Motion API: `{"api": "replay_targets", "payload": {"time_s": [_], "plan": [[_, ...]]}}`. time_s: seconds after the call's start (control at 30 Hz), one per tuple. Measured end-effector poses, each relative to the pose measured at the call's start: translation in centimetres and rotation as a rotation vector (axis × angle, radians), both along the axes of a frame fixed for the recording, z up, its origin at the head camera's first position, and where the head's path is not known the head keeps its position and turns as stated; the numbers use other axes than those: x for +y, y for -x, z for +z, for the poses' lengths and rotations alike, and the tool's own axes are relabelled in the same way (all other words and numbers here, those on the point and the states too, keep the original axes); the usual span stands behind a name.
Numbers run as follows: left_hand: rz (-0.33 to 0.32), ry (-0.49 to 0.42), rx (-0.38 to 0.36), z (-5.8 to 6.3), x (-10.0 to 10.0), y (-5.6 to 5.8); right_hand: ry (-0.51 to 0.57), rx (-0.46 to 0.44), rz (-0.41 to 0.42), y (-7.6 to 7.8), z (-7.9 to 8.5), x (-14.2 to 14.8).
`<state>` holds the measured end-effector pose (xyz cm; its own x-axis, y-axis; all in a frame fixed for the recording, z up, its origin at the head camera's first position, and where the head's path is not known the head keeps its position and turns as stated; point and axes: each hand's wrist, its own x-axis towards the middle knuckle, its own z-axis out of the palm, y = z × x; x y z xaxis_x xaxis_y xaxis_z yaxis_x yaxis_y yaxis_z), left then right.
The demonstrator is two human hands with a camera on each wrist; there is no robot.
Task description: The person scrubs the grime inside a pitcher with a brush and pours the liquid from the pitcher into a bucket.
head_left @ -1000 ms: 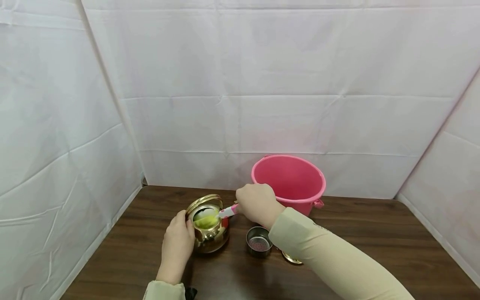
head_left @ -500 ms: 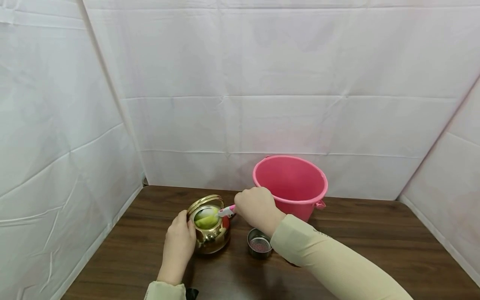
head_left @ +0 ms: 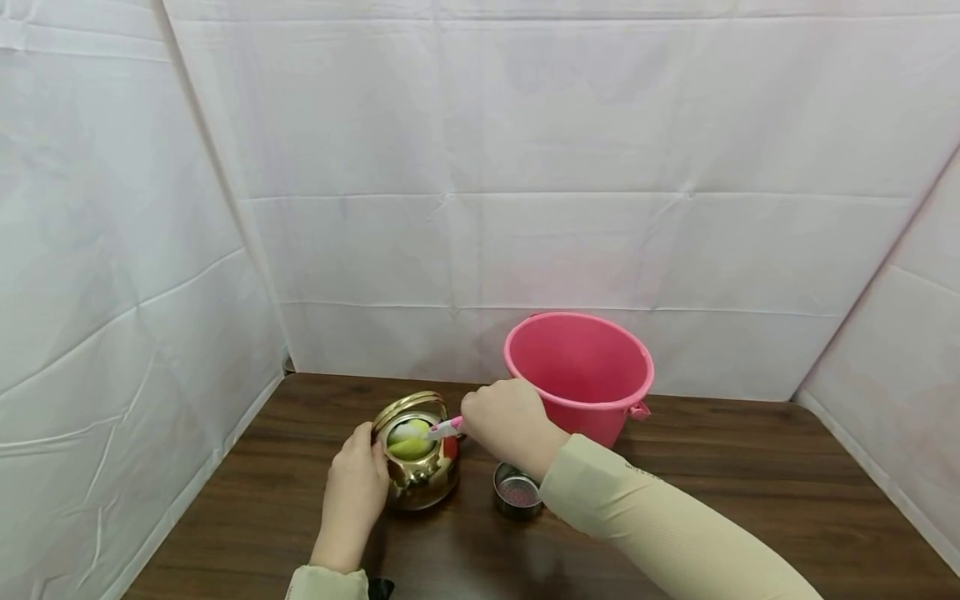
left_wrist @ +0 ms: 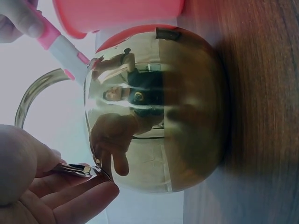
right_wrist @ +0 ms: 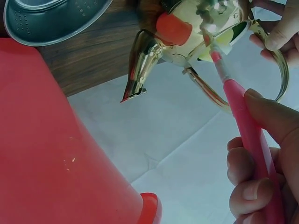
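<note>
Two hands are on one kettle point(head_left: 422, 485), which stands uncovered on the desk point(head_left: 247, 500). The left hand point(head_left: 354, 482) pinches its handle point(right_wrist: 282, 70) near the foot; the right hand point(head_left: 512, 421) is curled round a brush point(right_wrist: 254, 135), whose green-and-white head sits in the kettle's mouth. I'd judge the kettle could twist or tip if the brush is pushed hard, since that pinch looks like its only steadying hold. A wide swing of the right arm might also knock the cup point(head_left: 514, 507) or bucket point(head_left: 600, 423). Compared with a second ago, the right hand is slightly closer to the kettle, and the gold disc then showing past the sleeve point(head_left: 581, 483) is hidden.
</note>
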<state>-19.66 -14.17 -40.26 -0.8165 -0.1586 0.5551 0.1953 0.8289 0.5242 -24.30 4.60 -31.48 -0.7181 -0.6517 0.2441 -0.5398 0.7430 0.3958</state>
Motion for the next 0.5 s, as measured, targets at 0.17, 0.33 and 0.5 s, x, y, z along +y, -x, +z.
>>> {"api": "replay_targets", "payload": {"time_s": [0.17,0.33,0.5], "plan": [[0.002,-0.001,-0.003,-0.03,-0.04,-0.07,0.004,0.001,0.023,-0.21,0.07,0.01],[0.006,-0.012,0.002,-0.2,-0.1,0.0,-0.019,0.011,0.056,-0.35,0.26,0.02],[0.019,-0.006,0.052,-0.49,-0.24,0.08,-0.032,0.0,0.078,-0.36,0.57,0.15]]}}
